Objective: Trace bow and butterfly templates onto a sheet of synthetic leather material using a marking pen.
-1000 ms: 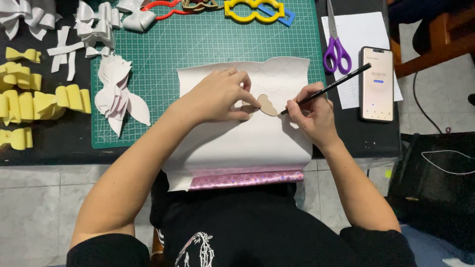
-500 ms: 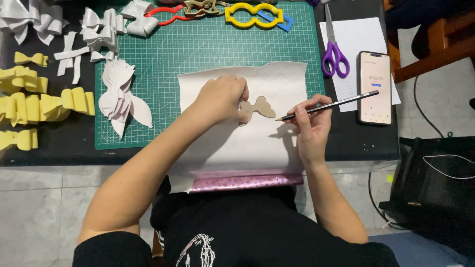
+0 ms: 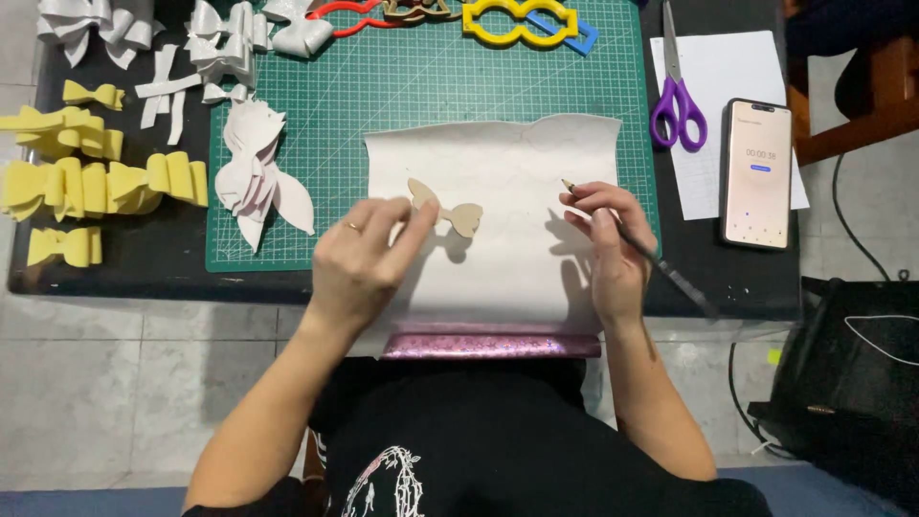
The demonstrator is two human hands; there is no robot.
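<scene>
Head view: your left hand (image 3: 359, 258) reaches in from the near left, fingers pinching the tan template (image 3: 445, 208), which lies on the white sheet (image 3: 507, 258), long axis running far-left to near-right. Your right hand (image 3: 608, 239) grips the pencil (image 3: 637, 244), tip pointing far-left.

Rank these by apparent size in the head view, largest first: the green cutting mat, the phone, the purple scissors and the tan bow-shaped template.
1. Green cutting mat
2. Phone
3. Purple scissors
4. Tan bow-shaped template
</scene>
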